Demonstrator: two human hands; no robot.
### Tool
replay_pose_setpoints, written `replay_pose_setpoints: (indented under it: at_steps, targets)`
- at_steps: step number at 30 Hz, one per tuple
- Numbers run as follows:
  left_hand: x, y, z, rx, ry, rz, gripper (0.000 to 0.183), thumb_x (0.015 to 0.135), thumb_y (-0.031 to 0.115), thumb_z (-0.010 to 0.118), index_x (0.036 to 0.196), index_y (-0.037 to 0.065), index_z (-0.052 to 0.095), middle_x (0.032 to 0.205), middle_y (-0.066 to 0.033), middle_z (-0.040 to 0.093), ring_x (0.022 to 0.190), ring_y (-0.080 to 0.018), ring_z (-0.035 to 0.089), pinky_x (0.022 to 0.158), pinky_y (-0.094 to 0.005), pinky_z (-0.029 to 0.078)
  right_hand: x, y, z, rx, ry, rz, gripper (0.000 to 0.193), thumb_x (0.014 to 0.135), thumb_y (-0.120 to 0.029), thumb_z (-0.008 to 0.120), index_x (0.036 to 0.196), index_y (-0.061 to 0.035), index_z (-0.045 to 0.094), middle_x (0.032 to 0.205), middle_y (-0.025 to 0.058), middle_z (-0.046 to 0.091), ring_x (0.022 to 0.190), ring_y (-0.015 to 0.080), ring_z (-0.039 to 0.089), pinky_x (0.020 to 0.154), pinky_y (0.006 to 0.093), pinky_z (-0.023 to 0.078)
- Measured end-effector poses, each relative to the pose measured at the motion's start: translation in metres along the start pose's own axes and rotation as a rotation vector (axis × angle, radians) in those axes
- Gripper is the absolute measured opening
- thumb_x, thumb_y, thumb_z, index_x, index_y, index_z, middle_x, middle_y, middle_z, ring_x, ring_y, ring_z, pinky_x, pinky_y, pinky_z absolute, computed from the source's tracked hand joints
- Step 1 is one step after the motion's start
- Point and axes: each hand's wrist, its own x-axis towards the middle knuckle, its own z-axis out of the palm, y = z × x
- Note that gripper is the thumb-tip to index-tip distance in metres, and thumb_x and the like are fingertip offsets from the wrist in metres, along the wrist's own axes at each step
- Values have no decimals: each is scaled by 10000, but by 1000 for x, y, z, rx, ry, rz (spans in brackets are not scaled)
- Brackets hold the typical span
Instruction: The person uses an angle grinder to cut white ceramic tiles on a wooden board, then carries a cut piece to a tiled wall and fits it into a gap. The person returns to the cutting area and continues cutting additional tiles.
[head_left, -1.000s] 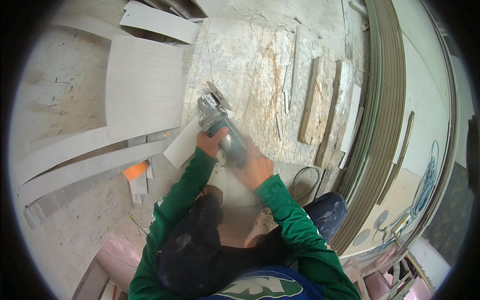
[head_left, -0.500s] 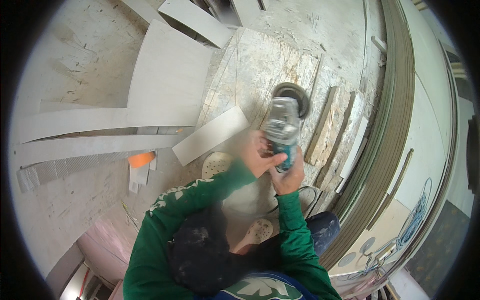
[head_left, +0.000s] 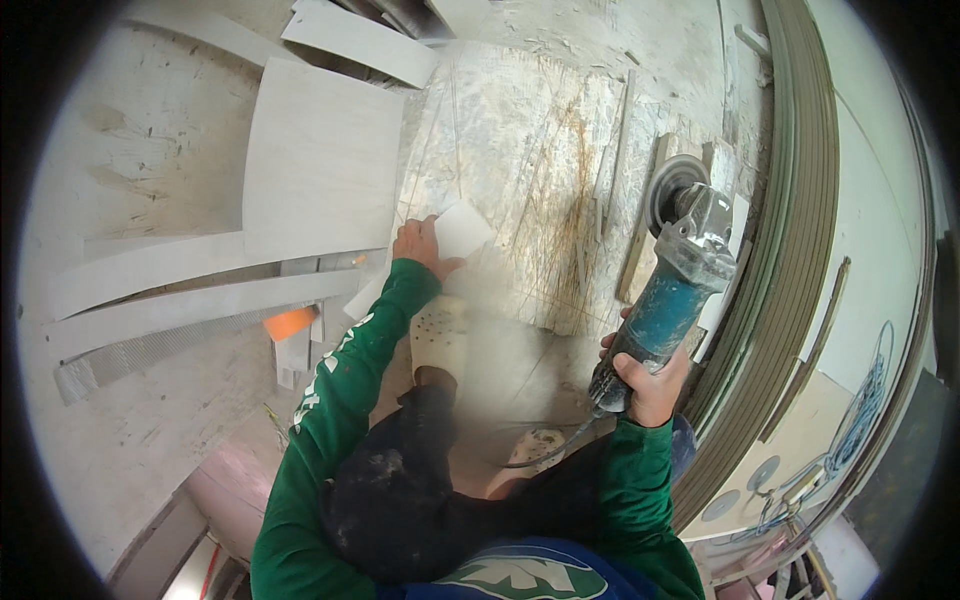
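Note:
My right hand (head_left: 655, 385) is wrapped round the rear body of a blue and grey angle grinder (head_left: 665, 305). Its disc (head_left: 672, 190) points away from me, over short timber pieces on the right, and a cord trails from its back end. My left hand (head_left: 423, 245) lies across a narrow white board strip (head_left: 463, 230), thumb at one edge and fingers at the other. One end of that strip sticks out past the hand; my sleeve covers part of the rest. Beneath it is a scratched, dusty work board (head_left: 540, 130).
Larger pale panels (head_left: 320, 160) and long strips lie to the left, with an orange piece (head_left: 290, 322) near them. A stack of long boards (head_left: 800, 250) stands along the right, beside a coiled blue cord (head_left: 865, 410). My shoes (head_left: 438, 335) flank the dusty area below.
The grinder has swung right and nearer to me, now in my right hand alone. My left hand has left it and moved left onto the white board strip.

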Motion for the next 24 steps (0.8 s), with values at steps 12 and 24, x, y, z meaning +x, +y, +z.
replay_pose_setpoints:
  at_steps: [12, 24]
  targets:
    - [-69, 1, -80, -373, 434, 7, 501, 869, 414, 819, 912, 34, 494, 610, -112, 509, 539, -276, 475, 545, -396, 453, -32, 4, -32, 440, -223, 230, 702, 710, -195, 881, 1272, 44, 534, 1138, 166, 664, 898, 303, 727, 741, 416, 615]
    - [-100, 51, -98, -1231, 915, 19, 421, 857, 86, 839, 1122, -42, 538, 1033, -144, 694, 949, -189, 683, 848, -320, 566, -28, 12, -14, 741, -324, 436, 738, 805, -350, 711, 1323, 120, 473, 1231, 246, 613, 834, 376, 732, 684, 499, 643]
